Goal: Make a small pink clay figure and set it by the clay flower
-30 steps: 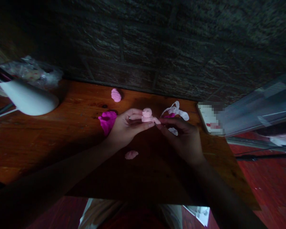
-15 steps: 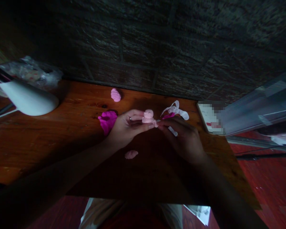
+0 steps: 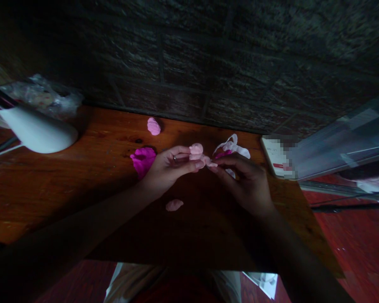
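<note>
My left hand (image 3: 167,166) is closed round a small pale pink clay figure (image 3: 196,152), held above the wooden table (image 3: 82,176). A ring shows on one of its fingers. My right hand (image 3: 244,181) meets it from the right, thumb and forefinger pinching a thin part that sticks out of the figure's side. A magenta clay lump (image 3: 142,160) lies just left of my left hand. One pale pink clay lump (image 3: 153,126) rests near the wall and a flat pale pink piece (image 3: 174,205) lies below my hands.
White wrapper scraps (image 3: 235,147) lie behind my right hand. A white lamp head (image 3: 38,130) hangs over the table's left end, with crumpled plastic (image 3: 41,97) behind it. A dark brick wall (image 3: 208,63) backs the table. A white box (image 3: 276,155) and a clear sheet (image 3: 344,143) sit at the right.
The figure has turned and sunk a little in my left hand. My right hand's fingers have closed in on its right side and shifted slightly.
</note>
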Tool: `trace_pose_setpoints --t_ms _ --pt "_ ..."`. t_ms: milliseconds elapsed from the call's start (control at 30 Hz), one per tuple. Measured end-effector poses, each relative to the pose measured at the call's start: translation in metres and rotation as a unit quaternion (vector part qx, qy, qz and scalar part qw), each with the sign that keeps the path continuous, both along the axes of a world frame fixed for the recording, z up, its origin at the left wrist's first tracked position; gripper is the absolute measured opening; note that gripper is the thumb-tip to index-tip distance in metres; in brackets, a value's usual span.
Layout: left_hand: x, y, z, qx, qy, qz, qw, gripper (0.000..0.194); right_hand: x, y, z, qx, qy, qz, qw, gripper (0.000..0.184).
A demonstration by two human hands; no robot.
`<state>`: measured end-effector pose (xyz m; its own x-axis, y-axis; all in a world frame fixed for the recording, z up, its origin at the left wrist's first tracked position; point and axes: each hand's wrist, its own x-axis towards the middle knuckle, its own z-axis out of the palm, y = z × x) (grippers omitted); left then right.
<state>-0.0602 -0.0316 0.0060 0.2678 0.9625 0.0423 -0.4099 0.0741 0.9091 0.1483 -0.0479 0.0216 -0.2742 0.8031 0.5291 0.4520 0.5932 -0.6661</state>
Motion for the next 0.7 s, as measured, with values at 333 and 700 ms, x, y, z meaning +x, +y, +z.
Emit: trace_pose_setpoints --t_ms 333,700 --pt "0.002 -0.004 0.006 0.021 0.039 0.042 0.998 0.035 -0.008 -0.005 -0.001 -0.069 0.065 -0.031 0.995 0.010" --pt "0.006 -0.007 0.005 0.072 0.065 0.084 0.992 0.036 -0.015 -0.009 -0.002 -0.088 0.065 -0.048 0.993 0.011"
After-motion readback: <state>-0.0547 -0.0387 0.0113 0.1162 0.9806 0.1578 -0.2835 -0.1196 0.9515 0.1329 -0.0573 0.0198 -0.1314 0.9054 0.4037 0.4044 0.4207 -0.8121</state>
